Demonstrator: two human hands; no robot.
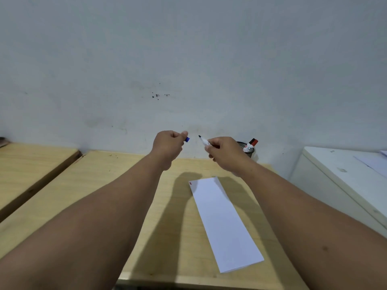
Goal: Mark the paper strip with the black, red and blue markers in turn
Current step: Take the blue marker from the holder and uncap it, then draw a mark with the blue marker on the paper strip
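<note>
A pale grey wall [188,59] fills the upper view, flecked with small dark spots near its middle. Below it stands a light wooden surface [117,185], another wooden top [31,160] beside its left edge and a white cabinet [335,174] off its right edge.

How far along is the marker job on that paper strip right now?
Done: the paper strip shows a small red mark at its far corner; any black mark is not discernible. In hand: the left hand holds the blue cap, the right hand the uncapped marker, both above the table. Left: the blue mark, then recapping.
</note>
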